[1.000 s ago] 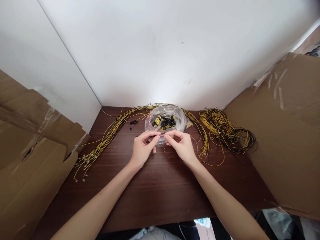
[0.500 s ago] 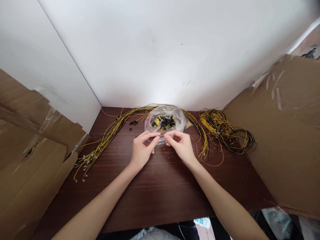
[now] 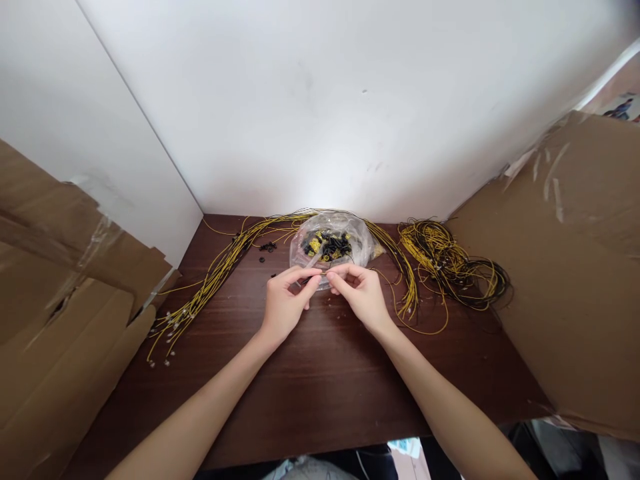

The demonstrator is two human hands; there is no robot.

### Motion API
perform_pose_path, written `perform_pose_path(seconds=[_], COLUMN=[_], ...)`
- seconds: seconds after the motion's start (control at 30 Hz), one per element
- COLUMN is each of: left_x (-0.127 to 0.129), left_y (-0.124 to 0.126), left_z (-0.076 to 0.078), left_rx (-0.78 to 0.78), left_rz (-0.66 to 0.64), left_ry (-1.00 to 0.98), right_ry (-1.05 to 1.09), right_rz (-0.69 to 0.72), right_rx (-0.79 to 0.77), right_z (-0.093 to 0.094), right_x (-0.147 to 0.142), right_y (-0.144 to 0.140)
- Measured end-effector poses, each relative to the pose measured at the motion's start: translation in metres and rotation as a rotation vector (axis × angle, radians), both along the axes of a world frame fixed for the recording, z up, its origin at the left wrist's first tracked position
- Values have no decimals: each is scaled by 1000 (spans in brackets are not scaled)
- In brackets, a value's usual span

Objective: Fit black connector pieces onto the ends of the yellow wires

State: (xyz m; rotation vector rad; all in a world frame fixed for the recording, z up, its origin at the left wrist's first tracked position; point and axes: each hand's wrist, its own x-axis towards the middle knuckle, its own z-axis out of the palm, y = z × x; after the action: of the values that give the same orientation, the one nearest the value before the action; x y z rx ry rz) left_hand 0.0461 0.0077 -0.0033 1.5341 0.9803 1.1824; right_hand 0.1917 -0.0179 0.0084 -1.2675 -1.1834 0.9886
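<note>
Two hands, left hand (image 3: 284, 303) and right hand (image 3: 361, 293), fingers pinched shut on one thin yellow wire (image 3: 320, 273), clear plastic bag (image 3: 330, 243) just behind.

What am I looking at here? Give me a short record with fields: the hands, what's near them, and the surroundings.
left hand: left hand, fingertips pinched on something small that cannot be made out
right hand: right hand, fingertips pinched, meeting the left hand's
just behind hands: clear plastic bag of small black and yellow parts
left side: long bundle of yellow wires laid out
right side: tangled coil of yellow and black wires
surface: dark wooden table
sides: cardboard sheets
</note>
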Motion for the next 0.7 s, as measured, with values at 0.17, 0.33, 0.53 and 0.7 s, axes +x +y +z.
perform_pose_path(seconds=[0.17, 0.33, 0.53, 0.7], left_x=[0, 0, -1, -2], left_y=[0, 2, 3, 4], left_z=[1, 2, 4, 4], left_rx=[-19, -12, 73, 91], left_rz=[10, 32, 42, 51], left_ry=[10, 75, 171, 196], right_ry=[-20, -55, -403, -590], right_rz=[16, 48, -9, 57], right_rx=[4, 20, 285, 409], right_z=[0, -1, 7, 7], right_x=[-1, 0, 1, 0], right_y=[0, -1, -7, -9])
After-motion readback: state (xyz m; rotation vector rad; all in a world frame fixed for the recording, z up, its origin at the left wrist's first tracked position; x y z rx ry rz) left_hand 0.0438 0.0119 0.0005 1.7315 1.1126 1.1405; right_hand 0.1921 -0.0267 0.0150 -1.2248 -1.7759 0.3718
